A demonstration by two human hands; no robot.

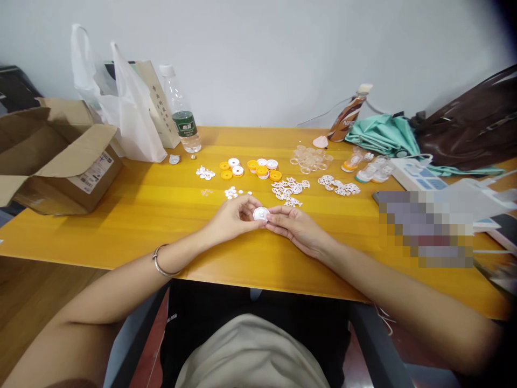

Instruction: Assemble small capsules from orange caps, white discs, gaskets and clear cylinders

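Between both hands, just above the table, is a small round white plastic piece [260, 214] with a raised centre. My left hand [238, 217] grips its left edge between thumb and fingers. From the right, the fingertips of my right hand [291, 226] pinch the same piece; whether they also hold a smaller part is hidden. Beyond the hands lie small white discs [231, 192], white openwork pieces [288, 188] and more white cut-out pieces [339, 186]. Orange and white round caps [262, 168] sit in groups behind them, near clear plastic cups [311, 159].
An open cardboard box [60, 167], a white plastic bag [139, 118] and a water bottle [183, 116] stand at the left. On the right are a brown drink bottle [349, 114], a green folded cloth [382, 136], a brown bag [464, 121], a power strip [420, 175] and a blurred-out flat object [420, 226].
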